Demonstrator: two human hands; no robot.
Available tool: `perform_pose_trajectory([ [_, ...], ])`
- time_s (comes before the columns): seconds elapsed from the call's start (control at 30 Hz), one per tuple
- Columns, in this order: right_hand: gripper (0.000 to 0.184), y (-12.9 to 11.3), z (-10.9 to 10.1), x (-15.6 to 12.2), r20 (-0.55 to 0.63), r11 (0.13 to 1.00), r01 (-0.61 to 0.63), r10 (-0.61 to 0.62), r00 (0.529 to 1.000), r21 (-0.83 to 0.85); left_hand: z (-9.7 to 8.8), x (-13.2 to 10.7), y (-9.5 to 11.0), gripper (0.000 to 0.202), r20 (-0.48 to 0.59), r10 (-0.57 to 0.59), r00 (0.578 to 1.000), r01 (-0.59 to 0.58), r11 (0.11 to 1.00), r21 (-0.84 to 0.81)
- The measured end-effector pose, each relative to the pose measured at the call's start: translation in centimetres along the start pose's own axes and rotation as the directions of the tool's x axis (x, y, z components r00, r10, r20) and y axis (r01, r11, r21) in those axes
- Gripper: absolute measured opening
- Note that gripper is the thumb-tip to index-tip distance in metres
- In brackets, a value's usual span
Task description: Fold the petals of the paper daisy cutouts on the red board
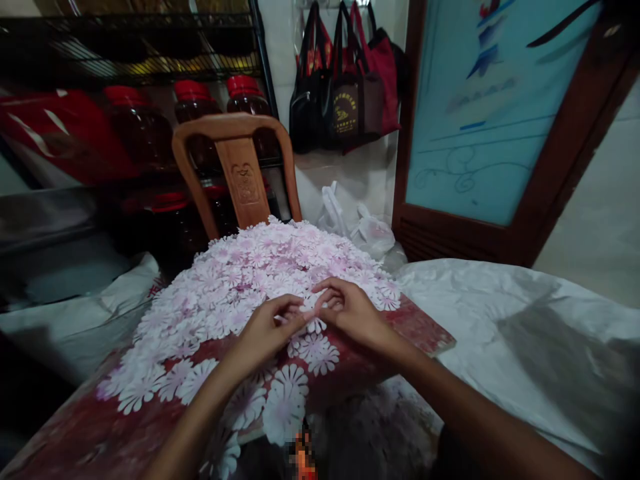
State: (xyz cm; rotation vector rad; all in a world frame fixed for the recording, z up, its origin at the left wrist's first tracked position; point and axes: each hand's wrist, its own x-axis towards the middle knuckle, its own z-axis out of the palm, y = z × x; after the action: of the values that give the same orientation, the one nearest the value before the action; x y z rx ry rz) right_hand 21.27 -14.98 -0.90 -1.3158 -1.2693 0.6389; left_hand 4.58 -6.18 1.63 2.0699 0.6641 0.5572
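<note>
A big heap of white and pale pink artificial flower petals point(235, 280), flat daisy-like cut-outs, covers much of a worn red board point(420, 323). Over the near side of the heap, my left hand point(273, 330) and my right hand point(353, 312) meet, fingers bent and thumbs close together. Both pinch a small flower cut-out point(315, 325) between them; my fingers hide part of it. Just below my hands lies a loose flower cut-out point(319, 353). Several more are strewn toward the near edge, one stack point(285, 403) resting there.
Beyond the heap stands a wooden chair point(245, 180). Red-lidded jars point(195, 100) fill the shelf behind it. Bags point(345, 93) hang on the wall beside a blue-paned door point(475, 133). A large white sack point(500, 320) bulges at the right; another pale sack point(100, 300) lies left.
</note>
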Motion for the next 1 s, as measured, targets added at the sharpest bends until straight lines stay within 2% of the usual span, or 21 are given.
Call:
perform_pose_trajectory([
  [0.1, 0.031, -0.4, 0.1, 0.0, 0.0, 0.997, -0.033, 0.033, 0.999, 0.064, -0.1, -0.6, 0.1, 0.035, 0.048, 0.0, 0.999, 0.003, 0.999, -0.05],
  [0.3, 0.035, -1.7, -0.1, -0.6, 0.104, 0.956, -0.172, 0.151, 0.983, 0.239, -0.7, -1.1, 0.5, 0.034, -0.03, 0.037, 0.999, -0.037, 0.999, 0.008],
  [0.47, 0.035, -2.2, -0.3, -0.9, 0.019, 0.947, -0.131, 0.131, 0.991, 0.292, -0.3, -1.5, 1.4, 0.038, -0.064, 0.035, 0.997, -0.031, 0.998, 0.053],
  [0.6, 0.033, -2.1, -0.5, -1.2, -0.024, 0.946, -0.113, 0.126, 0.992, 0.304, 0.5, -1.4, 2.2, 0.036, -0.111, -0.004, 0.994, 0.003, 1.0, -0.009],
  [0.73, 0.031, -1.7, -0.7, -1.6, -0.009, 0.952, -0.122, 0.129, 0.992, 0.28, 0.7, -1.2, 2.1, 0.032, 0.005, -0.006, 1.0, 0.006, 1.0, -0.028],
  [0.9, 0.013, -1.1, -1.5, -1.4, 0.012, 0.986, -0.108, 0.108, 0.994, 0.129, 0.9, -1.8, 2.2, 0.038, 0.037, -0.017, 0.999, 0.015, 0.999, 0.05],
  [1.0, 0.013, -0.9, -2.2, -1.2, -0.072, 0.996, -0.088, 0.088, 0.993, 0.007, 2.0, -3.4, 3.6, 0.034, 0.198, -0.064, 0.978, 0.052, 0.996, 0.067],
])
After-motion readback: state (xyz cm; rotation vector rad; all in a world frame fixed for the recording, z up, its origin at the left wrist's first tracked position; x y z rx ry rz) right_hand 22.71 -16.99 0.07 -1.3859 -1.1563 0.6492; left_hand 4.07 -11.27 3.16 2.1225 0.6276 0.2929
